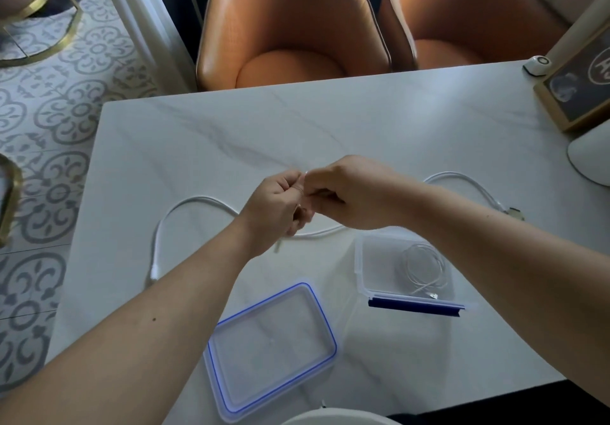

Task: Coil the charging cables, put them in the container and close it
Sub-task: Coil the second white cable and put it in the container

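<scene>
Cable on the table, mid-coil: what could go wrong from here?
1. The left hand and right hand pinch the white cable at one spot while loops trail both sides. Pulling it in could drag the plug into the open container.
2. The lid lies near the table edge under the left forearm, so a sweep could knock it off.
3. The thin coil inside looks loose and may tangle.

White marble worktop [363, 121]. White cable [185, 205] snakes across the middle. Nearer the front edge: open clear container [359, 259], blue-rimmed lid [274, 348] lying flat to its left. Framed sign [574, 94] in the far right corner.
</scene>
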